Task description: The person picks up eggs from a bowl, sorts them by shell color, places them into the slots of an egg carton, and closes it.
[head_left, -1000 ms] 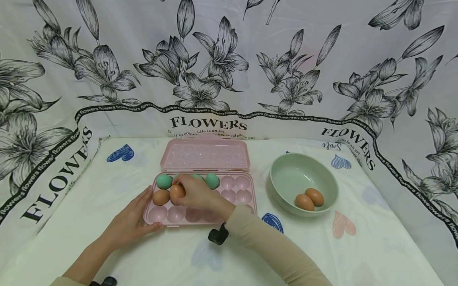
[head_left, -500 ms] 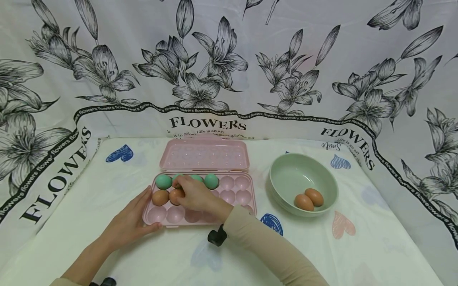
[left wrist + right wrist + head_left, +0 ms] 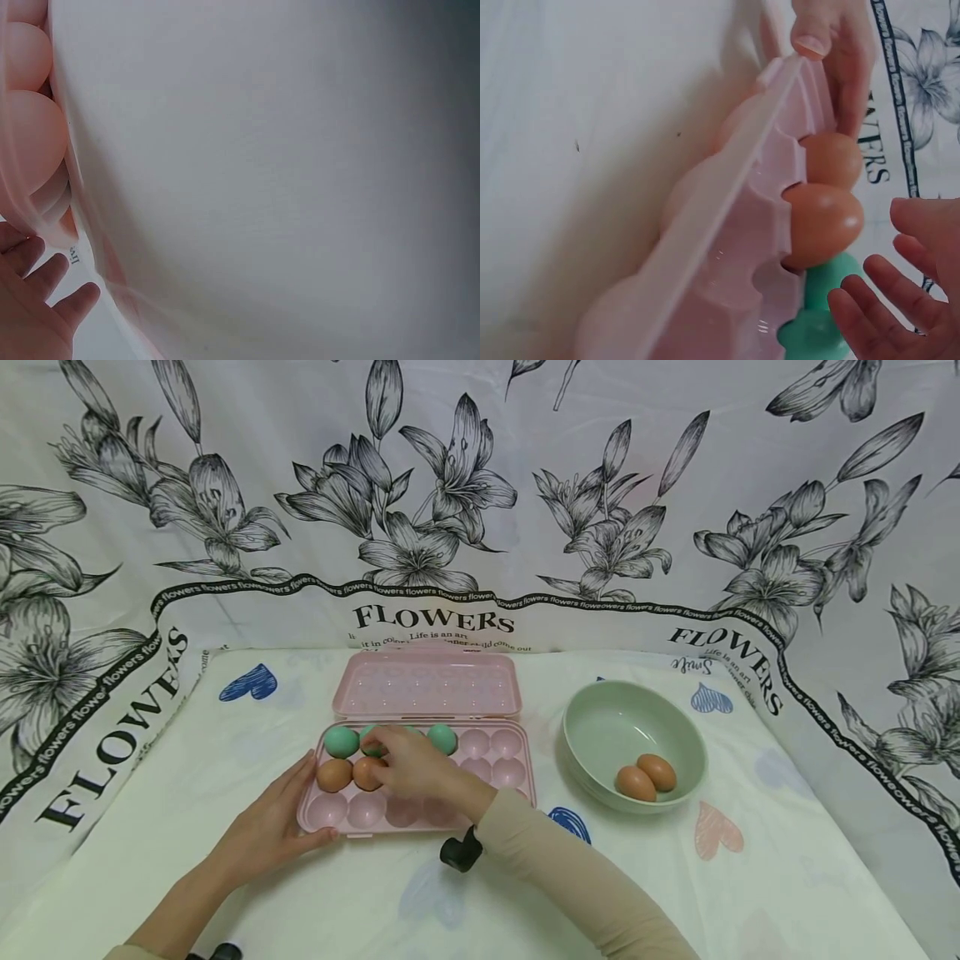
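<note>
A pink egg tray (image 3: 405, 832) lies with its lid (image 3: 427, 685) folded back behind it. Several green eggs (image 3: 341, 742) fill part of the back row. Two brown eggs sit side by side in the middle row, the left one (image 3: 334, 775) and the right one (image 3: 367, 773). My right hand (image 3: 420, 766) hovers over the tray; in the right wrist view its fingers (image 3: 889, 281) are spread and apart from the right brown egg (image 3: 825, 225). My left hand (image 3: 273, 818) rests against the tray's left end, fingers extended along the side and thumb at the front corner.
A pale green bowl (image 3: 600, 727) stands right of the tray with two brown eggs (image 3: 636, 783) inside. A white cloth with printed hearts (image 3: 718, 831) covers the table. Flower-printed fabric (image 3: 435, 485) hangs behind.
My right hand has let go of the right brown egg, which has settled in its cup. The fingers have shifted slightly right, away from it. My left hand stays put.
</note>
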`<state>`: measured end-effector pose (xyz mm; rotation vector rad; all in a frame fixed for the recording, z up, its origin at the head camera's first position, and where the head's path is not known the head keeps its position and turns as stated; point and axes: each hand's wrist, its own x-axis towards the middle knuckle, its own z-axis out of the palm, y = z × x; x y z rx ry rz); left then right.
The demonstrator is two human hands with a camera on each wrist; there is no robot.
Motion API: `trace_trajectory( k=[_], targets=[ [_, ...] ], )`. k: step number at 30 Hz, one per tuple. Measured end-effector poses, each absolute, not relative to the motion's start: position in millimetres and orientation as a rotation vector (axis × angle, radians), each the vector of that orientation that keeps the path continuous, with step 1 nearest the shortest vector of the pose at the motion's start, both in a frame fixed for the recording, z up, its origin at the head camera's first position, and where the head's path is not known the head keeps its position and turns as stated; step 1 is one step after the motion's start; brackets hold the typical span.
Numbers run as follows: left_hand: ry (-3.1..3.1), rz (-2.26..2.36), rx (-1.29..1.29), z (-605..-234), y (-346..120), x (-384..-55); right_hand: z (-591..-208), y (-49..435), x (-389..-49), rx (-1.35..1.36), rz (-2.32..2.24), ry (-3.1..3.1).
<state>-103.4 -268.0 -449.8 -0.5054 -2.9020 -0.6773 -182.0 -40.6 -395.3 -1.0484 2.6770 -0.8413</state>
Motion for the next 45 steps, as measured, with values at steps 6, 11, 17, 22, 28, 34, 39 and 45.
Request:
trace_trajectory(
  k=[6, 11, 17, 22, 28, 34, 39, 45],
  targets=[
    [-2.918, -0.692, -0.496, -450, -268, -104, -379, -28, -185, -0.998, -0.922, 2.615],
    [-2.921, -0.677, -0.498, -449, -267, -103, -361, -9, -192, -1.027, -0.889, 2.663],
    [-2.941, -0.679, -0.482, -448, -266, -103, -344, 22, -208, -1.092, -0.827, 2.757],
    [-2.943, -0.675, -0.482, -449, -266, -103, -331, 51, -219, -1.09, -0.845, 2.797],
    [-2.948, -0.674, -0.478, -448, -265, -104, -319, 90, -226, -1.075, -0.84, 2.839],
    [-2.955, -0.671, -0.474, -448, -265, -104, -313, 130, -230, -0.948, -0.801, 2.872],
    [-2.948, -0.668, -0.474, -448, -266, -104, -313, 165, -233, -0.883, -0.777, 2.893],
    [-2.941, -0.662, -0.483, -447, -265, -103, -318, 205, -234, -0.77, -0.764, 2.863]
  ],
)
